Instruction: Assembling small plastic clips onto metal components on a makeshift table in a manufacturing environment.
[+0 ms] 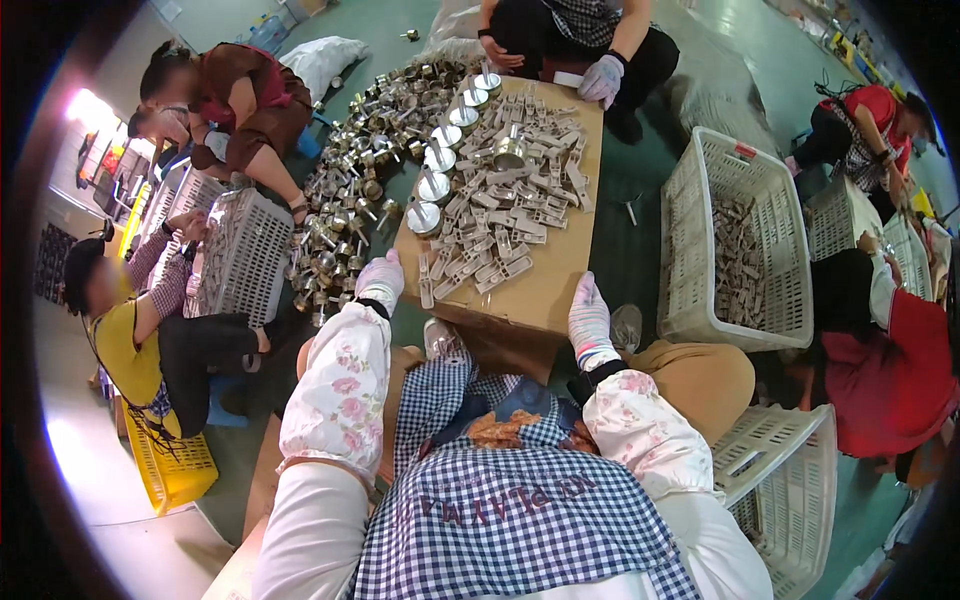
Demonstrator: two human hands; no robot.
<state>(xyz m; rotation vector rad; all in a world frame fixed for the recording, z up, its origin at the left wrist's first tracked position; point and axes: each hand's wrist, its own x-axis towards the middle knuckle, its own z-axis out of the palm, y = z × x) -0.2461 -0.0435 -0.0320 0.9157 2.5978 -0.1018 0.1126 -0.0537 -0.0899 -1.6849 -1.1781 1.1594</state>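
Nothing is held in either hand. The left hand [379,280], in a pale glove, is rested with the fingers loosely curled on the near left corner of the cardboard board [545,290]; whether the fingers are closed on a small piece cannot be told. The right hand [588,318], also gloved, is laid flat and open on the near right edge of the same board.

The board is placed across the lap, between the person and a co-worker's gloved hand [602,78] at the far end. The flat metal pieces [500,215] are spread over its left and middle part, and the nearest of them lie just beside the left hand. A row of round metal cups [440,165] is set along the left edge of the board, and one more cup [509,150] stands among the pieces.

As a judgement, the work seems to be somewhere in the middle: a white basket [700,250] on the right is already partly filled with similar pieces, while a large heap of metal parts [350,200] on the floor at the left and the many pieces on the board are still waiting.

The pieces are long and narrow. No common direction is kept; many are lying with the long axis running from near left to far right, others across.
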